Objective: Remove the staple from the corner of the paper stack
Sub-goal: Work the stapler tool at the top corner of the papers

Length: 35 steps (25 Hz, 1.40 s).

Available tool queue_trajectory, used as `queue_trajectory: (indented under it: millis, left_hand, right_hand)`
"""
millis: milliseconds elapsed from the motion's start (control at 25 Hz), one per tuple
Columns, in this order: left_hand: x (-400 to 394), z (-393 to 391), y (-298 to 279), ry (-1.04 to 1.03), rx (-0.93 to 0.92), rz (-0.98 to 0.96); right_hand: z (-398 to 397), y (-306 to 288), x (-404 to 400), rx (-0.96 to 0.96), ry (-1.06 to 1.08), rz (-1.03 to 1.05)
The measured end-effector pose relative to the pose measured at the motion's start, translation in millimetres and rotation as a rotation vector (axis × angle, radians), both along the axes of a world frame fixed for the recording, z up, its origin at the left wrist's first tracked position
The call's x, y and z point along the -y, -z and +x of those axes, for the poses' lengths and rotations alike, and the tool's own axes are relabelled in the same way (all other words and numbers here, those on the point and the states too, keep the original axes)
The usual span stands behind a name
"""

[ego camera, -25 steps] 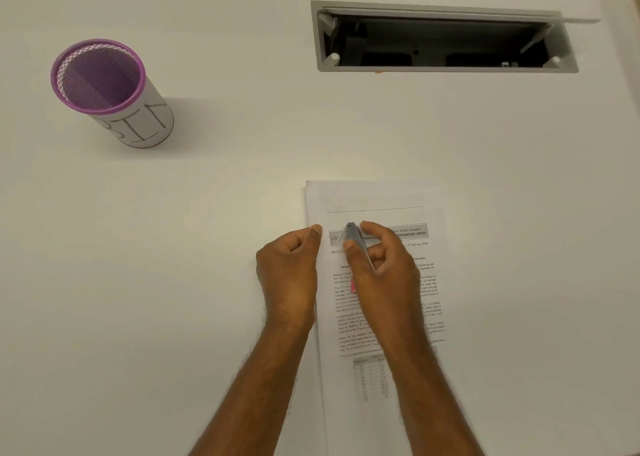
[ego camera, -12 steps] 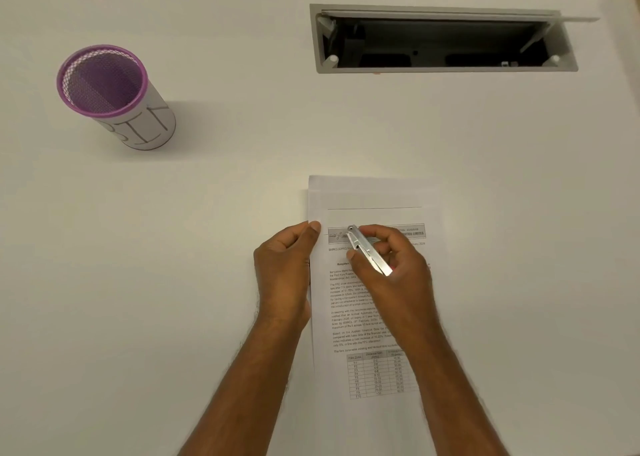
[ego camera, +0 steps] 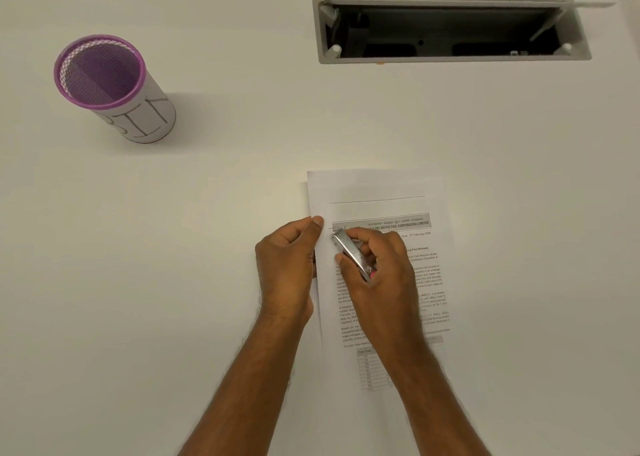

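A printed paper stack [ego camera: 377, 192] lies on the white desk, its top edge away from me. My right hand [ego camera: 381, 275] grips a small silver metal stapler with a pink part [ego camera: 351, 253], its tip pointing up-left over the page's left margin. My left hand [ego camera: 287, 268] rests curled on the stack's left edge, with the thumb tip pressing the paper beside the tool's tip. The staple itself is too small to make out.
A purple mesh cup wrapped in paper marked "BIN" [ego camera: 114, 88] stands at the far left. An open cable hatch [ego camera: 446, 29] is set into the desk at the back right. The white desk [ego camera: 207, 213] spreads around the stack.
The stapler tip has shifted left toward the page margin and my left thumb, and it now lies flatter in my right hand. My left hand has barely moved.
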State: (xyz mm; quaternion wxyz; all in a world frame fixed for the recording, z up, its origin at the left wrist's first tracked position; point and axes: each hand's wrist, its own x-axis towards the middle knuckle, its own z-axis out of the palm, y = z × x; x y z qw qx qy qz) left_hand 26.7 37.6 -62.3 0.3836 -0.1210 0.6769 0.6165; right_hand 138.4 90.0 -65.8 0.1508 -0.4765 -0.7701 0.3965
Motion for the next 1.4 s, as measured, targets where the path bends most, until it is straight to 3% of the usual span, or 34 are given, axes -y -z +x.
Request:
queue_trajectory:
  millis: [280,560,880,1200,1400]
  left_hand:
    - [0.2,-0.3,1.8,0.017,-0.033,-0.015]
    - [-0.4,-0.2,3.2,0.023,-0.043,-0.017]
    - [-0.8,-0.2,7.4,0.034,-0.032,-0.065]
    - [-2.6,0.5,10.3,0.033,-0.074,-0.120]
    - [-0.9,-0.2,9.8,0.026,-0.055,-0.101]
  right_hand:
    - [-10.9,4.3,0.7,-0.033,0.017,0.054]
    - [-11.2,5.7,-9.4,-0.113,0.000,-0.079]
    - [-8.3,8.3,-10.1,-0.068,-0.075,-0.067]
    - [-4.4,9.2,-7.2,-0.018,-0.183,0.102]
    - [0.3,5.1,-12.1,-0.084,-0.152,-0.028]
